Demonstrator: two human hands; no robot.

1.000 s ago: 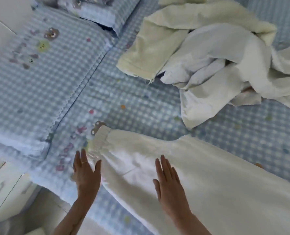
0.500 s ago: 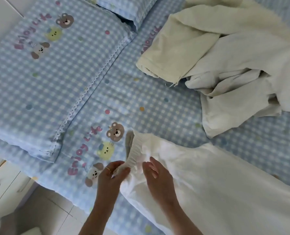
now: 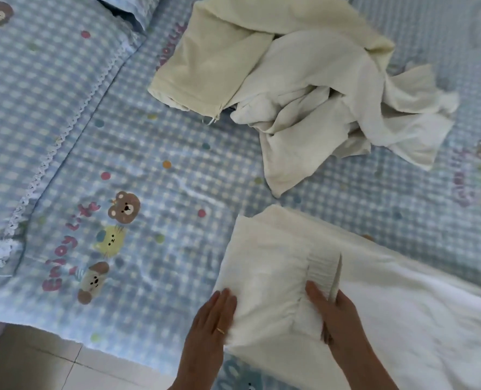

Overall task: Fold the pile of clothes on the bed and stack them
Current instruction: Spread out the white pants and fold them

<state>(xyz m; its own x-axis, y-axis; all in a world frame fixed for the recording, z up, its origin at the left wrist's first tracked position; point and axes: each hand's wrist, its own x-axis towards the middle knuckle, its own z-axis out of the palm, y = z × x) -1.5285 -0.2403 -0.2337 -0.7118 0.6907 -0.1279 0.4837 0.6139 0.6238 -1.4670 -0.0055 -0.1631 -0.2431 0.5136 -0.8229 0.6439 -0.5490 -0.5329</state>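
Now the waistband end of the white pants [image 3: 275,277] is folded over onto the rest of the pants, where half a second ago both hands were pinching it out flat near the bear print. From the head view, the left hand [image 3: 211,319] lies flat with straight fingers on the left edge of the fold, and the right hand [image 3: 334,313] pinches the ribbed waistband [image 3: 322,270]. Farther back on the blue checked bed sheet [image 3: 149,164], the pile of clothes [image 3: 304,88] waits unfolded, well apart from the pants.
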